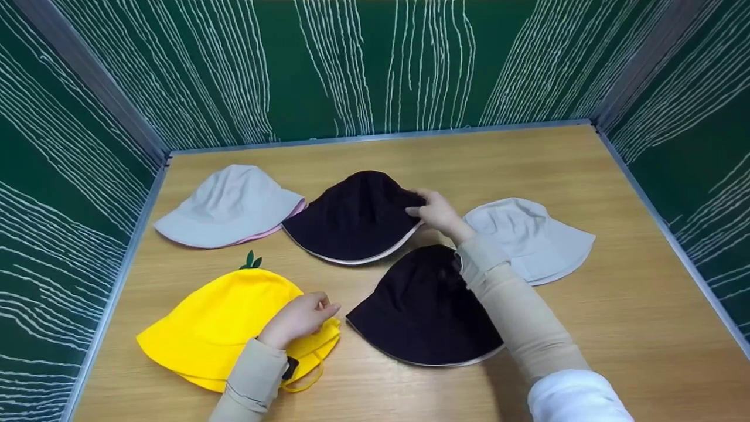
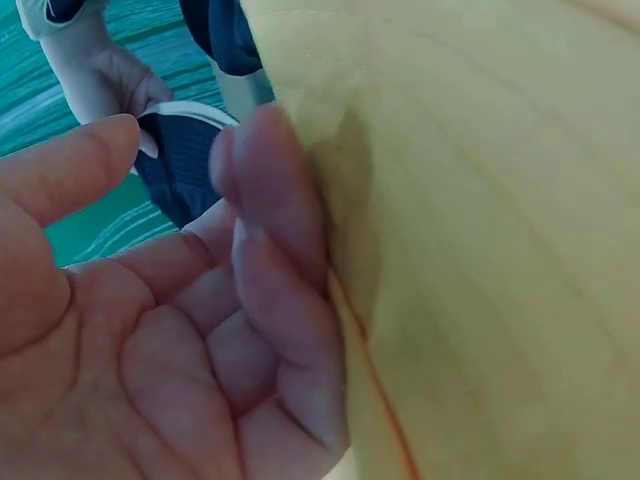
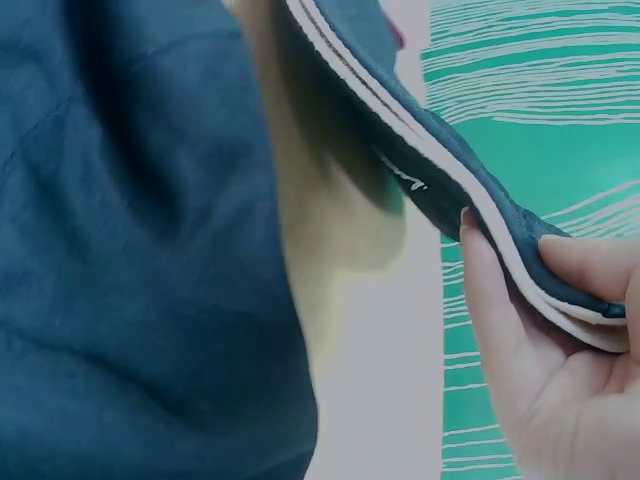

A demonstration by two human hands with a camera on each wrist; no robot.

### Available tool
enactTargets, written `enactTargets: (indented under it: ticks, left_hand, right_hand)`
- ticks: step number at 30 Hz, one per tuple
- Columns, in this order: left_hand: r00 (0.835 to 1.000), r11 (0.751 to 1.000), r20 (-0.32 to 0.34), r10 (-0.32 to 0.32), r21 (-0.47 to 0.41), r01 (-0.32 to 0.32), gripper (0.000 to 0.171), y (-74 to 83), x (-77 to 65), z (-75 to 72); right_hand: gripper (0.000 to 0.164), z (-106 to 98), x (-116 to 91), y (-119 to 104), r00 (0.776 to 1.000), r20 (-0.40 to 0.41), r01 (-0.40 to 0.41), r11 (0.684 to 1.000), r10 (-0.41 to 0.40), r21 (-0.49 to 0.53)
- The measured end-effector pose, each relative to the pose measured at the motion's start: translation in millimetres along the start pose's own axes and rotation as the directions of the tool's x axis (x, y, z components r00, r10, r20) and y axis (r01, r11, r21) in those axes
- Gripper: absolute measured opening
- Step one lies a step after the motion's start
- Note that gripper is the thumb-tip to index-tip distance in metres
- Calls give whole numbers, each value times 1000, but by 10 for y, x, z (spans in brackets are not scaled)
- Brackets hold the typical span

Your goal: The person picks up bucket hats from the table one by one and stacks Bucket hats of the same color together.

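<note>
My right hand (image 1: 437,212) pinches the right edge of the brim of a black bucket hat (image 1: 357,217) in the back middle. In the right wrist view the thumb and fingers (image 3: 490,290) hold the black brim, which has a white edge. My left hand (image 1: 300,317) is over the right part of a yellow bucket hat (image 1: 228,328), its fingers loosely bent and holding nothing. The left wrist view shows these fingers (image 2: 285,330) against the yellow cloth. A second black bucket hat (image 1: 422,310) lies under my right forearm, partly hidden by it.
A whitish bucket hat with a pink underside (image 1: 231,202) lies at the back left, and a plain whitish one (image 1: 533,237) at the right. The wooden table (image 1: 633,351) is bordered by green panels (image 1: 375,70) with white streaks. A green leaf tuft (image 1: 251,261) tops the yellow hat.
</note>
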State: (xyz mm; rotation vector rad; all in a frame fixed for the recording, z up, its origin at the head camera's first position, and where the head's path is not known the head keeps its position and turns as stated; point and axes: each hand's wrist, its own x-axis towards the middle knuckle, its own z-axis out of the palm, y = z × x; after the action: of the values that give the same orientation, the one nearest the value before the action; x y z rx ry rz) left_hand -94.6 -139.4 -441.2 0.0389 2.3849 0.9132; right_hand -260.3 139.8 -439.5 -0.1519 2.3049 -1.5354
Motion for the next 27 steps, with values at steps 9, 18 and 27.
enactTargets:
  ticks: [9, 18, 27]
  left_hand:
    - [982, 994, -159, 104, -29, -110, 24, 33, -22, -103]
    - [936, 951, -341, 89, -252, -182, 32, 67, 43, -219]
    - [947, 894, -318, 53, -408, -187, 43, 89, 202, -222]
  right_hand:
    - [42, -13, -186, -138, 998, -3, 65, 927, -69, 370]
    - [32, -108, -483, -541, 974, 24, 166, 782, -225, 600]
    - [37, -182, -728, -635, 872, 181, 184, 647, -455, 740]
